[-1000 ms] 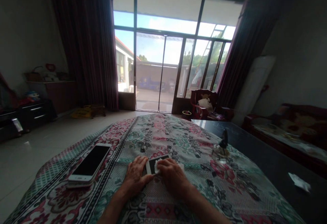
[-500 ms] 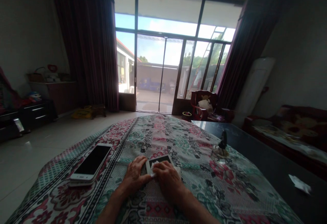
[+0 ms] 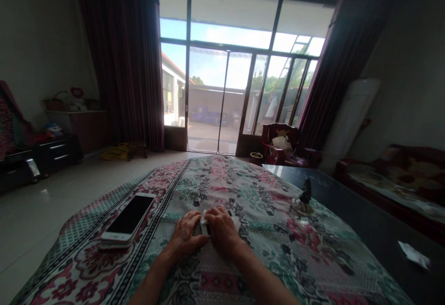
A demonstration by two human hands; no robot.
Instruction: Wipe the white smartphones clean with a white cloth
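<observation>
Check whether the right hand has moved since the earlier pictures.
Yes: the right hand has shifted left, nearer the large white phone lying on the patterned cloth.

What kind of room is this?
Looks like a home living room: a red wooden sofa at the right, long dark curtains beside the big glass doors, and a floral cloth under the person's hands.

Upper limbs, human, two. Left hand (image 3: 186, 231) and right hand (image 3: 222, 226): bare, five-digit type, with rounded knuckles. Wrists: bare, narrower than the adjoining sections. Left forearm (image 3: 153, 275) and right forearm (image 3: 262, 275): uncovered over the visible length, widening toward the elbow. Fingernail detail: too small to determine.
</observation>
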